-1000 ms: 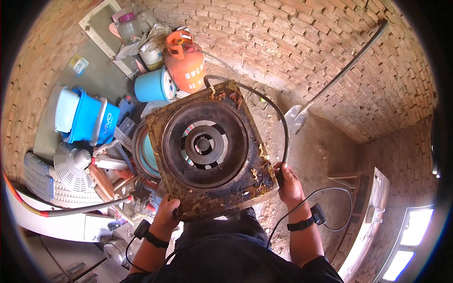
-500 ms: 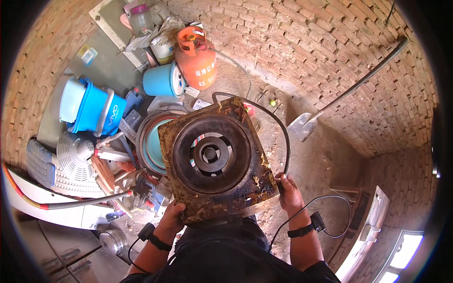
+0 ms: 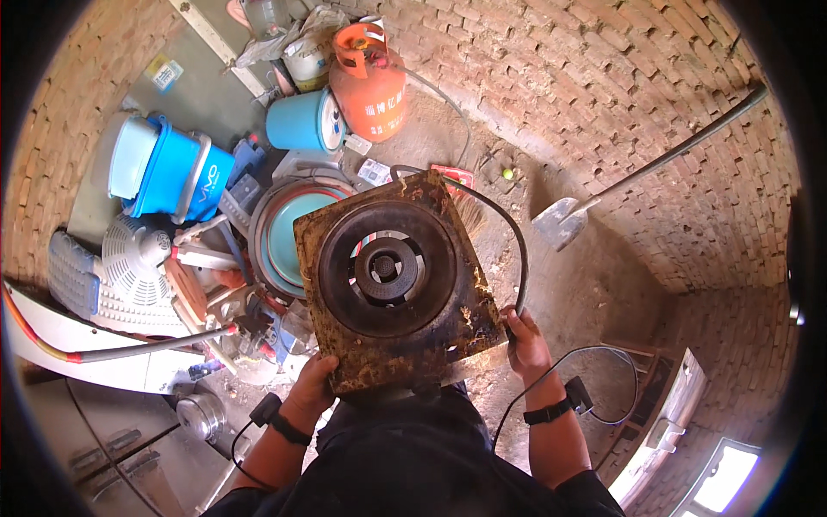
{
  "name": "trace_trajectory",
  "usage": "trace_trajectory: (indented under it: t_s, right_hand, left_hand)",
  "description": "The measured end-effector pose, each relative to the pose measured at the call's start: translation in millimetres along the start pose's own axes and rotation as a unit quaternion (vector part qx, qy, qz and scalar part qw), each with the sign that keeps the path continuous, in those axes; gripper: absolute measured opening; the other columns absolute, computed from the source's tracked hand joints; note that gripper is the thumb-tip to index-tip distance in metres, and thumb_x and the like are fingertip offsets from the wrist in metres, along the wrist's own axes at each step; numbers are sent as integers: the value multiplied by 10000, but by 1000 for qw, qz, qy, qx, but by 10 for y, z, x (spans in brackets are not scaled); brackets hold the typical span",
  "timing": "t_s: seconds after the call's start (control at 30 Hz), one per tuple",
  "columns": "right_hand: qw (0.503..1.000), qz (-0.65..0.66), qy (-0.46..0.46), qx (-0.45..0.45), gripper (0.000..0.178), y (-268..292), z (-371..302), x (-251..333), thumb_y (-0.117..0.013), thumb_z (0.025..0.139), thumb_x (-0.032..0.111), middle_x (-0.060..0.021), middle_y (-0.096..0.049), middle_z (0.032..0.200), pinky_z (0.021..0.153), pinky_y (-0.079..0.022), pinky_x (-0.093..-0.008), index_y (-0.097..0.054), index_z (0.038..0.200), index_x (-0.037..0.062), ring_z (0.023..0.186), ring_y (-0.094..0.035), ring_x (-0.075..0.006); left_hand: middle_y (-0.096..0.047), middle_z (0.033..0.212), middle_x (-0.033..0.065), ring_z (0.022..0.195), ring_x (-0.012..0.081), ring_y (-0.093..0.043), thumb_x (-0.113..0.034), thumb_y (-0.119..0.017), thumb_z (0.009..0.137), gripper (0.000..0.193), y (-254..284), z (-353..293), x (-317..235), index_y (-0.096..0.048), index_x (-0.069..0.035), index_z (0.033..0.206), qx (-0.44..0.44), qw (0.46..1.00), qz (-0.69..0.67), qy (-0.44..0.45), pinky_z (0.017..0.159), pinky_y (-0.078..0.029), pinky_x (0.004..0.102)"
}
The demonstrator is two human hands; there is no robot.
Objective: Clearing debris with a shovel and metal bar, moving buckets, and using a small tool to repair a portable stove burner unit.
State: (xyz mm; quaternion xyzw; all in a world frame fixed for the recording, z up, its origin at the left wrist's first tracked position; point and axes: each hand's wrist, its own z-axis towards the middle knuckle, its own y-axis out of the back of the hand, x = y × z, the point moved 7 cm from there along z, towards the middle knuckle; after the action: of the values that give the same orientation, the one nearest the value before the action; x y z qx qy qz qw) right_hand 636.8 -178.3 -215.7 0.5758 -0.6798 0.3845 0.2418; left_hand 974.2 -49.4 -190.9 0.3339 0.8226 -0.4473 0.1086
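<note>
Between my two hands is a square, rusty, grease-stained gas stove (image 3: 323, 340) with one round burner (image 3: 387, 268) in a dark ring. My left hand (image 3: 314, 384) is closed on its near left corner, thumb along the edge. My right hand (image 3: 526, 345) grips the right edge near the front corner; the fingers under the stove are hidden. A dark hose (image 3: 514, 226) curves from the stove's far edge round to my right hand, and I cannot tell whether that hand also holds it. Both wrists wear black straps with cables.
At the far side stand an orange gas cylinder (image 3: 372, 99) and a blue bucket (image 3: 295, 121). Blue tubs (image 3: 178, 177), a fan cover (image 3: 134, 264) and round basins (image 3: 284, 237) crowd the left. A shovel (image 3: 650, 164) leans on the brick wall at the right.
The view has shifted a little, so the cylinder and tubs sit higher in the picture. The stove stays in both hands, with slightly more of the basins showing beside it.
</note>
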Motion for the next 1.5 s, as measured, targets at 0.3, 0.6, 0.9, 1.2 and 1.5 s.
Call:
trace_trajectory:
  t_s: [0.3,0.6,0.9,1.2,1.5]
  right_hand:
    - [1000,22,-2,11,272,-5,53,-43,-581,931,285,-43,-576,898,776,-381,-286,-565,1063,49,853,-503,-133]
    - [999,31,-10,32,236,-78,55,-68,-569,935,279,-34,-578,899,773,-385,-277,-570,1053,76,838,-508,-132]
    - [985,139,-89,59,209,37,228,-485,-576,929,217,-3,-591,960,844,-423,-289,-576,1056,50,910,-541,-123]
    - [964,184,-93,166,354,-174,288,-444,-512,969,255,-83,-616,1148,913,-465,-358,-515,1232,18,1036,-585,-191]
    - [973,142,-110,148,434,241,680,-986,-512,958,222,-111,-543,1292,1059,-321,-352,-446,1327,2,1236,-451,-207]
  left_hand:
    - [-537,1278,151,1144,268,-557,-304,-704,795,705,140,-21,142,-391,37,1328,-8,1000,-30,2,985,-455,394]
    - [-540,1263,154,1128,267,-565,-287,-725,776,721,175,-68,118,-387,46,1318,-20,1000,-10,-8,979,-458,393]
    - [-548,1247,120,1160,235,-528,-197,-787,701,770,129,-156,-83,-392,40,1318,-12,994,90,-54,1022,-393,363]
    - [-539,1252,92,1163,203,-512,-152,-818,659,833,-17,-189,-345,-379,32,1343,-11,976,199,-90,1023,-373,341]
    - [-527,1264,81,1187,193,-489,19,-790,637,799,-103,-256,-477,-398,5,1334,-15,941,329,-80,1028,-369,352]
